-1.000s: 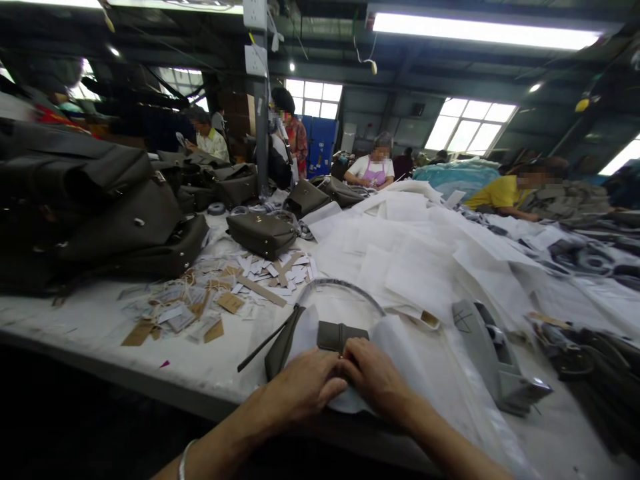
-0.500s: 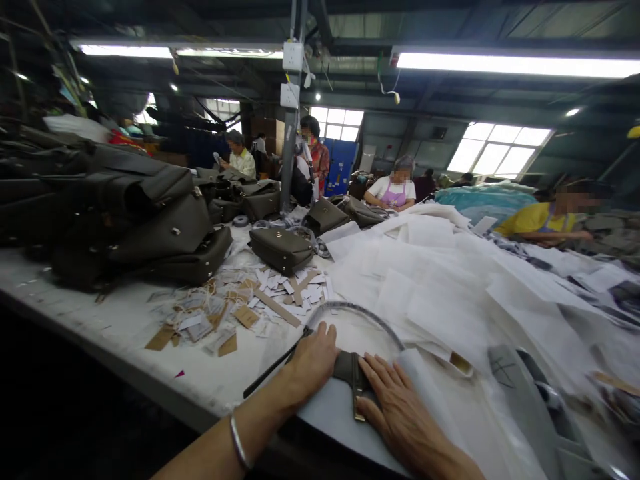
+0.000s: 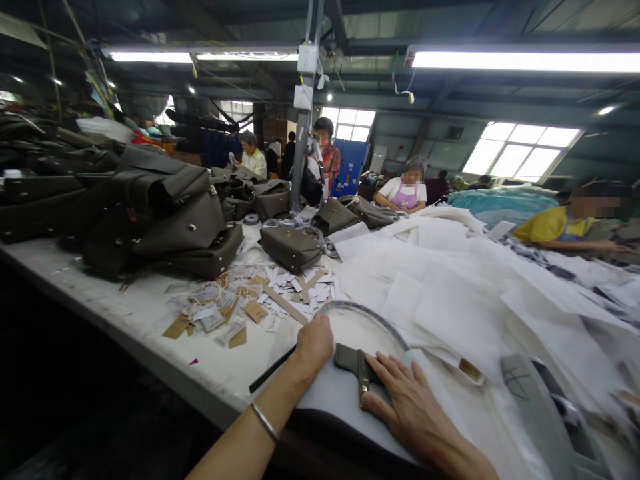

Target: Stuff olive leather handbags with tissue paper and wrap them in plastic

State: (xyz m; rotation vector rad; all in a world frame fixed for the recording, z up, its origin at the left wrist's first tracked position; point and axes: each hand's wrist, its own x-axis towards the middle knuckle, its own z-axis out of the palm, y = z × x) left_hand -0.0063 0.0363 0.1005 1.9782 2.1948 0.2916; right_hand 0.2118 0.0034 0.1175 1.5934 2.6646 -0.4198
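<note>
My left hand (image 3: 315, 343) is closed with its fingers curled down; what they hold, if anything, is hidden. A black strip (image 3: 273, 370) runs from behind that wrist toward the table's front edge. My right hand (image 3: 407, 403) lies flat, fingers stretched, over the right part of a dark olive strap tab (image 3: 349, 358) with a gold-coloured metal fitting (image 3: 365, 390). The thumb rests beside the fitting. White sheet material (image 3: 325, 393) lies under the tab. Beyond both hands arches a wrapped bag handle (image 3: 375, 312).
Dark olive handbags (image 3: 165, 213) are heaped at the left, with one handbag (image 3: 291, 248) lying in the middle. Paper tags (image 3: 255, 311) are scattered ahead of my left hand. White sheets (image 3: 450, 280) pile up at the right, near a grey piece (image 3: 540, 400). Several people sit or stand beyond.
My left hand has lifted off the tab and curled closed, leaving the tab's left end uncovered. My right hand stays flat on it. The whole view has shifted slightly.
</note>
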